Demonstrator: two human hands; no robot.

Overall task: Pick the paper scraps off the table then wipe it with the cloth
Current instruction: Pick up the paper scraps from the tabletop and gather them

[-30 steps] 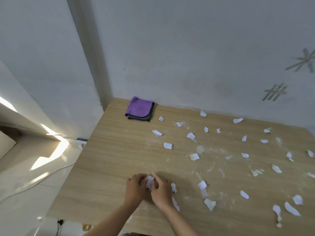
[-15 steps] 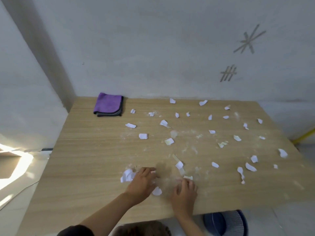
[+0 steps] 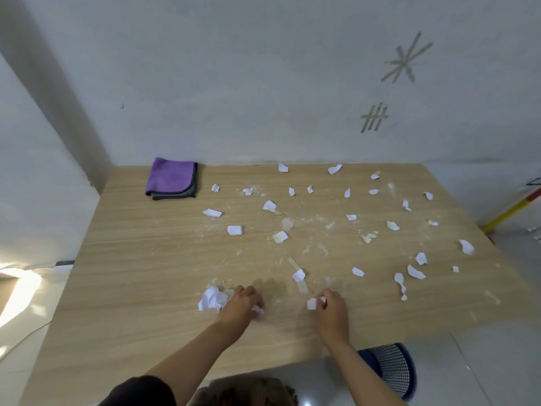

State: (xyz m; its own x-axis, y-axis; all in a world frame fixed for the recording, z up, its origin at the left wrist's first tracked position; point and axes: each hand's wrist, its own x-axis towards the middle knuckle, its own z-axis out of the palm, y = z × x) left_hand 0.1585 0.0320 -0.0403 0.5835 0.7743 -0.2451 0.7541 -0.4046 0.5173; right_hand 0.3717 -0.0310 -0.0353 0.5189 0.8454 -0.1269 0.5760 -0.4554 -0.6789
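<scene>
Both hands down on wooden counter [image 3: 123, 288], near edge. Left hand [image 3: 240, 303] curled over small scrap, crumpled paper wad [image 3: 212, 298] just beside it. Right hand [image 3: 332, 307] pinches a scrap [image 3: 312, 303]. Paper scraps [image 3: 235, 230] scattered across mid/right. Folded purple cloth [image 3: 172, 177] far-left corner, by wall.

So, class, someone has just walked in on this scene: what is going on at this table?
A person is clearing torn paper off a wooden table with bare hands. The left hand rests by a small heap of gathered scraps near the front edge, and the right hand is pinching a single scrap. Many more scraps lie scattered across the middle and right of the table. The folded purple cloth sits untouched at the back left corner, so wiping has not begun.
</scene>
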